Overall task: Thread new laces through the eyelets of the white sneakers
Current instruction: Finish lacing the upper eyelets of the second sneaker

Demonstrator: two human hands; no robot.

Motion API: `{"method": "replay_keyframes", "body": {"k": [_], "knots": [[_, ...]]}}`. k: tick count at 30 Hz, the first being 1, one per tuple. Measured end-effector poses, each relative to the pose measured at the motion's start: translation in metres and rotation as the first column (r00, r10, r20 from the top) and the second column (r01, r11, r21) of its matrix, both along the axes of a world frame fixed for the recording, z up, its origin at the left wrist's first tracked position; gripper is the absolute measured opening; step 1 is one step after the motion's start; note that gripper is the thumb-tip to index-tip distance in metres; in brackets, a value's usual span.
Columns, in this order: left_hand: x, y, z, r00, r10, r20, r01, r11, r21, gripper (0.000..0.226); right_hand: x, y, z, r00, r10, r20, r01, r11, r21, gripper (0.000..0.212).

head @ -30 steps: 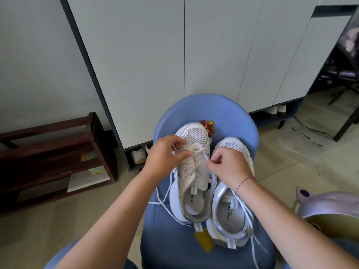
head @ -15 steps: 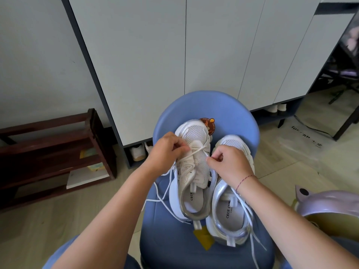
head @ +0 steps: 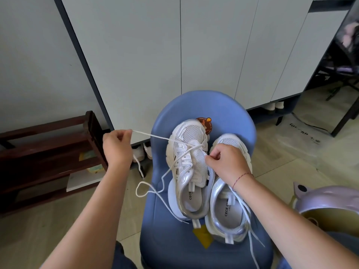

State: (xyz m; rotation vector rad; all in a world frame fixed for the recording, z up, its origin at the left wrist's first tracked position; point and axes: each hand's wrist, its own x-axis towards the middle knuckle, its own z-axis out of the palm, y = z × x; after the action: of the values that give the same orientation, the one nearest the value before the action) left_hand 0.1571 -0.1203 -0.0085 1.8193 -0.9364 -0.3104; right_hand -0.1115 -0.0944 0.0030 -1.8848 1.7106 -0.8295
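Two white sneakers sit heel-toward-viewer on a blue chair (head: 194, 247), toes pointing to 12 o'clock. First sneaker (head: 187, 167) lies at the 9 o'clock side and overlaps the edge of the second sneaker (head: 227, 212), which sits just beside it at 3 o'clock.

Left hand (head: 117, 148) is out at 9 o'clock from the first sneaker, off the chair edge. Its fingers are curled, thumb and forefinger pinching the lace (head: 155, 136). The lace runs taut from that pinch to the eyelets near the toe of the first sneaker. A slack stretch of it loops down over the chair's 9 o'clock rim and trails back toward the heel.

Right hand (head: 227, 164) rests over the toe of the second sneaker, fingers curled in. Thumb and forefinger are pinched at the 3 o'clock edge of the first sneaker's mesh upper. Cannot tell whether a lace end is also inside that pinch. A red thread bracelet (head: 241, 176) is on this wrist.

Second sneaker's own lace (head: 240, 202) hangs loose across its opening and off the chair at 5 o'clock.

A yellow tag (head: 203, 237) lies on the seat between the heels. A round sticker (head: 206, 122) shows just past the first sneaker's toe. White cabinet (head: 155, 55) stands at 12 o'clock, dark wooden rack (head: 48, 152) at 9 o'clock, lavender container (head: 330, 199) at 4 o'clock.
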Motion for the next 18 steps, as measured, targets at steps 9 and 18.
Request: {"method": "replay_keyframes", "body": {"k": [9, 18], "knots": [[-0.075, 0.008, 0.001, 0.792, -0.588, 0.164, 0.591, 0.806, 0.037, 0.027, -0.001, 0.0, -0.002, 1.0, 0.01, 0.0, -0.01, 1.0, 0.008, 0.021], [-0.092, 0.006, -0.003, 0.709, -0.651, 0.271, 0.671, 0.741, 0.025, 0.009, 0.0, -0.002, -0.004, 1.0, 0.022, -0.007, -0.022, 1.0, -0.002, 0.018]]}}
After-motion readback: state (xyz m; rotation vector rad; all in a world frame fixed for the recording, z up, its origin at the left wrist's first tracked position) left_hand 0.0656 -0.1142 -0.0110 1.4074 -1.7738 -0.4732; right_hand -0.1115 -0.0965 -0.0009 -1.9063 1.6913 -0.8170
